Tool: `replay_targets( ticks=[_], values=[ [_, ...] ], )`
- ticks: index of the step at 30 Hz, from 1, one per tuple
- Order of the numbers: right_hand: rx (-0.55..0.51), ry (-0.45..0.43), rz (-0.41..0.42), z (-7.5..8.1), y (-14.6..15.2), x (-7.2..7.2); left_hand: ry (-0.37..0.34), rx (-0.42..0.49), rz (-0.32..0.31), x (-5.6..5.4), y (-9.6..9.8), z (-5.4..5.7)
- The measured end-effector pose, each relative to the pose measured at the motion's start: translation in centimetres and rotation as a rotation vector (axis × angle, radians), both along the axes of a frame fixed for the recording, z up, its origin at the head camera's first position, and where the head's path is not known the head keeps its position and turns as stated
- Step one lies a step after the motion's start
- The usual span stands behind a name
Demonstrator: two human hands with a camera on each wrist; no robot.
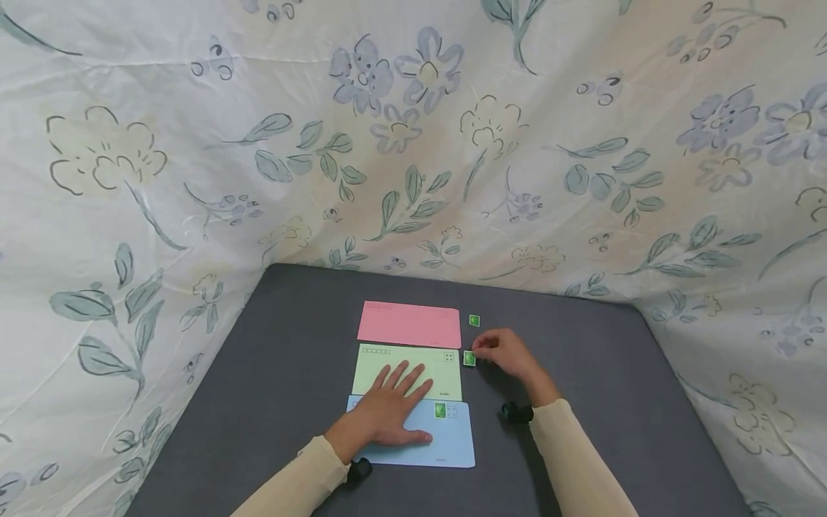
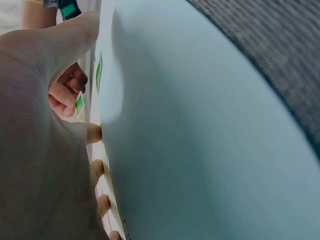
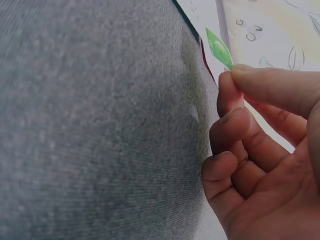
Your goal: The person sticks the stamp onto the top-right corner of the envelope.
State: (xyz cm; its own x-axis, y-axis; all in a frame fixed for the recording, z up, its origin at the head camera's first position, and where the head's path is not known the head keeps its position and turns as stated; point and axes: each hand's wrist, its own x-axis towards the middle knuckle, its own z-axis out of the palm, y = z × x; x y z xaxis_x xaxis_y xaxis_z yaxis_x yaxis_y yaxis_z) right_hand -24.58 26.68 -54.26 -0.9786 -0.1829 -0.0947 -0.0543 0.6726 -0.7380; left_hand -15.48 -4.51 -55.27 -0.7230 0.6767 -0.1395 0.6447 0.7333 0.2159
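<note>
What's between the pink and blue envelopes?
The green envelope, partly under the left hand, lies between the pink envelope and blue envelope; head view shows it.

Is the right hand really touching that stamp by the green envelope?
Touching: the right wrist view shows the right hand pinching the stamp at its corner.

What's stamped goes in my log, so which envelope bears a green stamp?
The blue envelope, lowest in the head view: its green stamp sits at upper right. The pale green envelope and pink envelope show none.
</note>
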Motion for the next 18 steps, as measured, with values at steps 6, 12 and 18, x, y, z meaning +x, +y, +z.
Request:
replay_targets(
  ticks=[6,12,18],
  values=[
    [-0.009,-0.007,0.003,0.5,-0.6,0.1,-0.002,0.008,0.001,0.1,-0.1,0.1],
    [-0.027,-0.014,-0.002,0.6,-1.1,0.0,0.002,0.008,-0.001,0.0,-0.2,0.1],
    [-0.036,-0.013,0.006,0.4,-1.4,-0.3,0.000,0.009,-0.009,0.0,-0.1,0.0]
  ],
)
